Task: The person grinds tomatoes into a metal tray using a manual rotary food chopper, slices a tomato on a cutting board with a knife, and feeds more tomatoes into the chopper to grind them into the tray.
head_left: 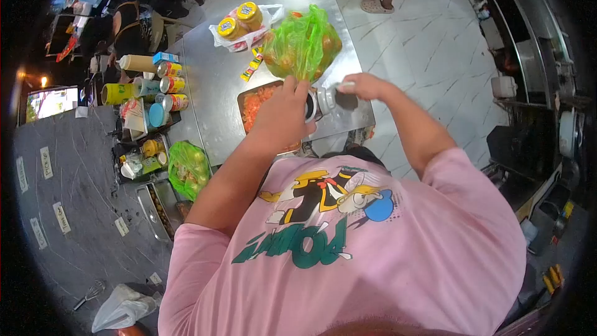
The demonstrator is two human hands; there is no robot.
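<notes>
My left hand (285, 115) reaches over a tray of chopped tomatoes (254, 101), its fingers curled around the near side of a white-rimmed round container (313, 107). Against that container, on the right, is a pale, see-through rounded piece (328, 97); I cannot tell whether it is a lid or a cup. At its right edge, my right hand (364, 87) is closed in a pinch, and what sits between the fingertips is too small to make out. Just beyond my left fingertips rests a green plastic bag (305, 46) with round produce inside.
Two yellow-lidded jars (239, 20) in a white bag and yellow-green packets (252, 65) lie on the steel table (211, 68). Cans (174, 85), bottles and tubs line its left side. Another green bag (188, 168) sits nearer me. A person's feet (377, 6) show beyond.
</notes>
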